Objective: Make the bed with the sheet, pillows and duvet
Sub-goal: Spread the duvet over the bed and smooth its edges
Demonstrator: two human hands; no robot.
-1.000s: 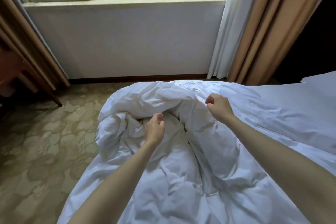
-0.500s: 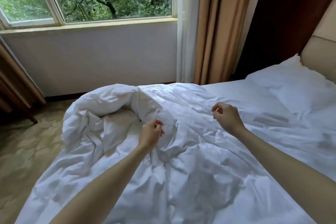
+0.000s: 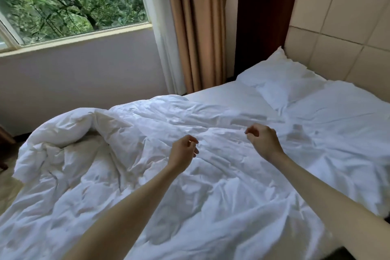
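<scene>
My left hand (image 3: 183, 154) and right hand (image 3: 263, 141) hovered over the crumpled white cotton duvet (image 3: 190, 196), fingers loosely curled, gripping nothing. The duvet lay spread across the bed, its far-left corner bunched in a heap (image 3: 69, 131) at the bed's window side. Beyond it, two white pillows (image 3: 291, 82) rested against the beige padded headboard (image 3: 337, 34). That heap could slide floorward if I tugged unevenly.

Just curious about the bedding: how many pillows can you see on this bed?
1: a plump white fabric pillow lies at the head of the bed, against the beige padded headboard. Others may be hidden beyond the right edge.
</scene>
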